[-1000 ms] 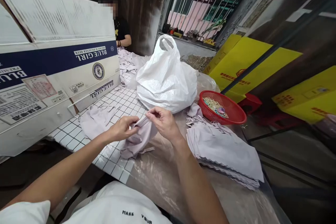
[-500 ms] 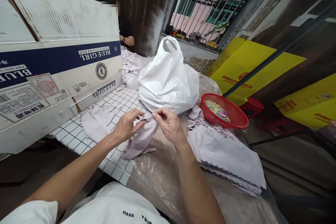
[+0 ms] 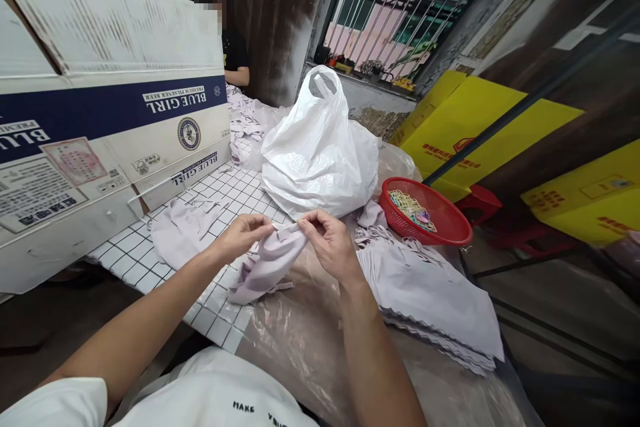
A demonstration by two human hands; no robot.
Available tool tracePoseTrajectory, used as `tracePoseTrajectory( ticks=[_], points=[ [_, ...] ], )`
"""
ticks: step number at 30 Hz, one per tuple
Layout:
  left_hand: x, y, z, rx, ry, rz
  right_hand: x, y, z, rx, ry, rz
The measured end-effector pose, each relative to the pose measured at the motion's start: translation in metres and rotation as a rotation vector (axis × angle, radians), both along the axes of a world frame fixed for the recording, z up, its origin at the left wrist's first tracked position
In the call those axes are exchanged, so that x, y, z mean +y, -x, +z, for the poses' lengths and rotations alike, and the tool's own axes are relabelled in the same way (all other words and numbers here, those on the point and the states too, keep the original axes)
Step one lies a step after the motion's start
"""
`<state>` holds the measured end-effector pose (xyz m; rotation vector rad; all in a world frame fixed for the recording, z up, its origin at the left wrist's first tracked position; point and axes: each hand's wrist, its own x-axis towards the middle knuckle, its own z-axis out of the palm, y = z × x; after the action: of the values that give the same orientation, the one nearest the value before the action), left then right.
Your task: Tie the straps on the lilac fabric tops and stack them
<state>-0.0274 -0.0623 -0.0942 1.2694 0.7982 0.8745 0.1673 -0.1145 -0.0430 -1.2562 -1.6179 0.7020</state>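
Note:
Both my hands pinch the top edge of a pale lilac cloth piece that hangs down onto the table. My left hand grips its left part, fingers closed. My right hand pinches the right part between thumb and fingers. To the right of my right hand lies a flat stack of the same lilac cloth pieces. More loose lilac cloth lies left of my left hand on the white grid sheet.
A full white plastic bag stands behind my hands. A red mesh basket holds small coloured clips. A large Blue Girl carton walls off the left. A person in black sits at the far end. Yellow boxes are at right.
My hands have shifted slightly right along the cloth's top edge, still pinching it. The cloth hangs much the same. The view moved a little.

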Motion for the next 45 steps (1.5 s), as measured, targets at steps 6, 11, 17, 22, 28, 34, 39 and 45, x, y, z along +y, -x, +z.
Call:
tracePoseTrajectory(
  ticks=[6, 11, 17, 22, 28, 34, 39, 45],
  points=[
    [0.004, 0.000, 0.010, -0.278, 0.369, 0.028, 0.005, -0.012, -0.016, -0.127, -0.088, -0.193],
    [0.000, -0.018, 0.029, -0.212, 0.165, -0.049, 0.002, 0.009, 0.000, -0.278, -0.223, -0.068],
    [-0.005, -0.011, 0.026, -0.027, -0.366, 0.035, 0.004, 0.011, 0.026, -0.165, -0.136, -0.029],
    [-0.011, 0.016, -0.012, 0.284, -0.375, -0.187, 0.002, -0.005, 0.049, -0.087, -0.220, -0.127],
    [-0.002, 0.045, -0.030, 0.182, -0.279, -0.146, -0.004, -0.026, 0.068, 0.016, -0.343, -0.217],
    [-0.012, 0.061, -0.025, -0.124, -0.139, -0.210, 0.003, -0.036, 0.042, 0.088, -0.250, -0.225],
    [-0.011, 0.056, -0.032, 0.024, -0.087, -0.219, 0.003, -0.038, 0.011, 0.155, -0.127, -0.222],
    [0.013, 0.015, -0.067, 0.268, 0.209, -0.164, -0.003, -0.037, 0.012, 0.092, -0.092, -0.115]
  ],
)
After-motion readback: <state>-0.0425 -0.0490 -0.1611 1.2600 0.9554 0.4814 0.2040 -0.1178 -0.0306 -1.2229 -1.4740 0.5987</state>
